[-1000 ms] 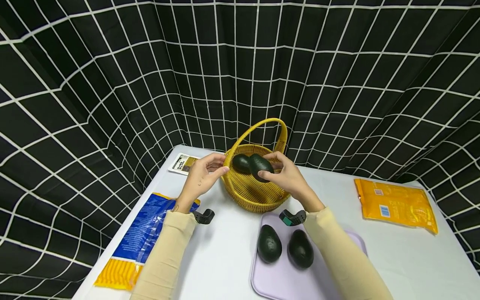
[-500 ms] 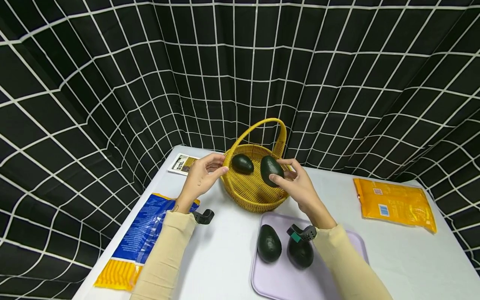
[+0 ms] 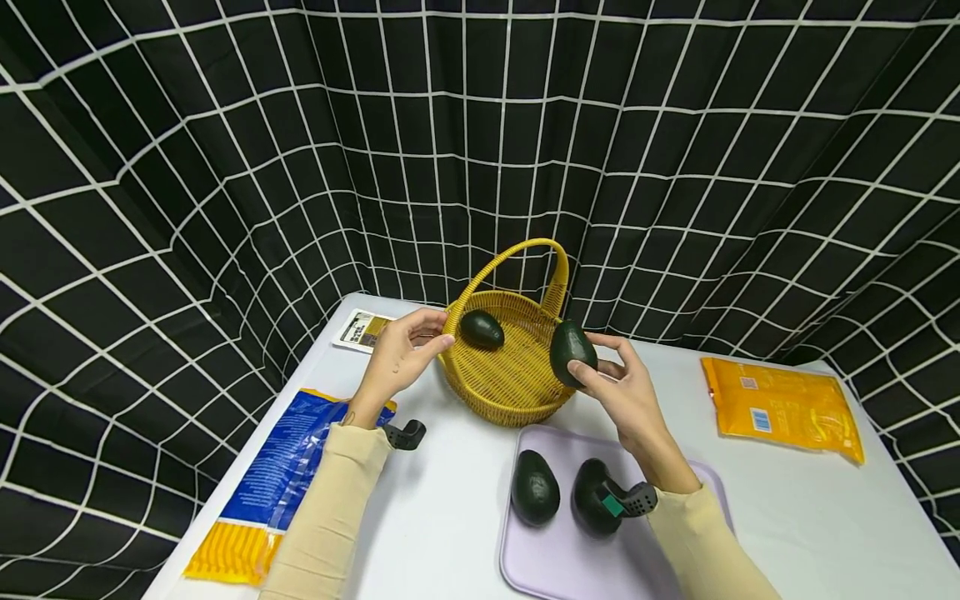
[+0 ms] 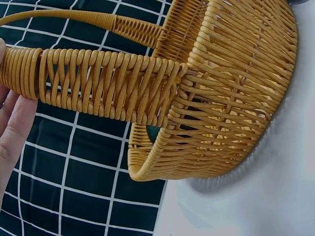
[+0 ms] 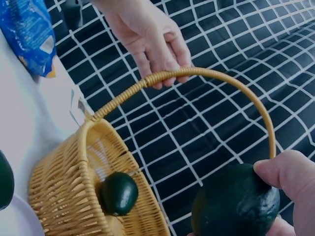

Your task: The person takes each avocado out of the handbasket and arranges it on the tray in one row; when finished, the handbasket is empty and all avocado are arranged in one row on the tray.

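My left hand (image 3: 408, 346) pinches the handle of a yellow wicker basket (image 3: 510, 408) on its left side; the left wrist view shows fingertips on the wrapped handle (image 4: 108, 86). A dark green avocado (image 3: 482, 330) lies inside the basket at the left. My right hand (image 3: 626, 387) grips another avocado (image 3: 573, 353) between thumb and fingers, held up over the basket's right rim. In the right wrist view this held avocado (image 5: 236, 201) fills the lower right. Two more avocados, a left one (image 3: 536, 488) and a right one (image 3: 592, 497), lie on a lilac tray (image 3: 517, 567).
A blue and yellow packet (image 3: 277, 467) lies along the table's left edge, partly under the left forearm. Behind the left hand is a small white and brown packet (image 3: 362, 330). An orange packet (image 3: 780, 408) lies at the right. A black gridded curtain (image 3: 480, 125) surrounds the white table (image 3: 427, 533).
My right hand has carried its avocado rightward and toward me, from the basket's middle to its right rim. My left hand has stayed on the handle.
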A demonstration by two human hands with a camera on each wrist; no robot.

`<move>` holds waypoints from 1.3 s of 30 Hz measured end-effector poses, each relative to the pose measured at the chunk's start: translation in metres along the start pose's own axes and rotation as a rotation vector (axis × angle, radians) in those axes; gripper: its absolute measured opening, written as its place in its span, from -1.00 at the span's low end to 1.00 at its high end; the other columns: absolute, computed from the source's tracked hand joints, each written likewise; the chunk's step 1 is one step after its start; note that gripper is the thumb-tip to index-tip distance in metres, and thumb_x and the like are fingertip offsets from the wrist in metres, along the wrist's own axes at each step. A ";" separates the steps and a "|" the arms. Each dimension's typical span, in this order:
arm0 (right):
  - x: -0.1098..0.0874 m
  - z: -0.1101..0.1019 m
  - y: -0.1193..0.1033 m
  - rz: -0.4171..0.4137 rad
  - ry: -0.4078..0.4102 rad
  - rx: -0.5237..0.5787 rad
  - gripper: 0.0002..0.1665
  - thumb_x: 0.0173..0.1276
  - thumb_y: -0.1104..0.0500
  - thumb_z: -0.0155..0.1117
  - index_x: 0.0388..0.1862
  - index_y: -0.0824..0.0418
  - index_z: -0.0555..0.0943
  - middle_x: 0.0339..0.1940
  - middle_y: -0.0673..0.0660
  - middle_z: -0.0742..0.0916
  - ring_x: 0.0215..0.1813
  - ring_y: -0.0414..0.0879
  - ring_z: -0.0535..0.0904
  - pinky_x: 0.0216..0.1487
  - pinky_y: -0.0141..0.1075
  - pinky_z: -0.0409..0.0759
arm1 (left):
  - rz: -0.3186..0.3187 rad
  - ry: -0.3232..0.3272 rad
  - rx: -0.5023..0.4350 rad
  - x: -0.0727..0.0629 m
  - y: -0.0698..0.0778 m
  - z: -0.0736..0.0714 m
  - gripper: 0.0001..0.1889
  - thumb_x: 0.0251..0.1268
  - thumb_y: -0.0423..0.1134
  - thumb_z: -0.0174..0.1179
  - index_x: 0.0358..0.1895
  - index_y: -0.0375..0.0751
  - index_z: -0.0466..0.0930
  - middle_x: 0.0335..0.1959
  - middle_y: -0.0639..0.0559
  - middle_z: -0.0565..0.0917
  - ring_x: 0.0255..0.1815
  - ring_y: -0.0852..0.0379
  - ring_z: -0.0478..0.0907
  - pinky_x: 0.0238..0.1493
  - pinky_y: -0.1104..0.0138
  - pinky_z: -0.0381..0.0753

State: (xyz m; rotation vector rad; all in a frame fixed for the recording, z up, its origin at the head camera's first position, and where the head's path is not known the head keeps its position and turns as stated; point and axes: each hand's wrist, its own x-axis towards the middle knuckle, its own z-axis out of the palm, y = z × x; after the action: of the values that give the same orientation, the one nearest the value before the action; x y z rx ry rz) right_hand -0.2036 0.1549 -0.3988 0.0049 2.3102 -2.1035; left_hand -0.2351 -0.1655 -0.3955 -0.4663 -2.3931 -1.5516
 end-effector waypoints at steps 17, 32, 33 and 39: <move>-0.030 -0.022 0.008 0.072 0.107 -0.026 -0.37 0.33 0.12 0.47 0.33 0.03 0.44 -0.10 0.06 0.69 -0.20 -0.25 0.75 -0.10 -0.39 0.76 | -0.005 -0.004 -0.036 0.000 0.001 0.001 -0.68 0.31 -0.28 0.38 0.07 -0.31 0.65 -0.06 -0.19 0.75 -0.01 -0.05 0.70 0.10 0.17 0.72; -0.059 -0.046 0.026 0.160 0.164 -0.097 -0.34 0.32 0.07 0.48 0.34 -0.03 0.42 -0.15 -0.01 0.69 -0.22 -0.28 0.73 -0.15 -0.46 0.71 | -0.012 -0.008 -0.034 -0.001 0.000 0.002 -0.68 0.32 -0.27 0.37 0.08 -0.30 0.65 -0.04 -0.19 0.75 0.00 -0.04 0.71 0.10 0.17 0.73; -0.061 -0.047 0.027 0.160 0.165 -0.099 -0.34 0.32 0.06 0.48 0.34 -0.03 0.42 -0.14 -0.01 0.69 -0.22 -0.27 0.73 -0.15 -0.46 0.71 | -0.010 -0.006 -0.035 -0.001 -0.001 0.002 -0.68 0.32 -0.27 0.37 0.08 -0.30 0.65 -0.04 -0.18 0.75 -0.01 -0.03 0.71 0.09 0.18 0.73; -0.073 -0.056 0.036 0.169 0.188 -0.103 -0.33 0.31 0.07 0.49 0.35 0.00 0.42 -0.20 -0.03 0.72 -0.23 -0.26 0.75 -0.16 -0.45 0.72 | 0.004 -0.003 -0.051 0.000 -0.002 0.000 -0.70 0.34 -0.30 0.36 0.08 -0.30 0.64 -0.06 -0.16 0.75 -0.04 -0.01 0.71 0.09 0.19 0.73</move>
State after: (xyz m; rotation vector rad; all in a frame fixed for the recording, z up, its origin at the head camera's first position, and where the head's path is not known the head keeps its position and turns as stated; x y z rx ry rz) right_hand -0.1309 0.2149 -0.4286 0.3986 2.4183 -1.9783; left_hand -0.2362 -0.1658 -0.3970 -0.4840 -2.3580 -1.6153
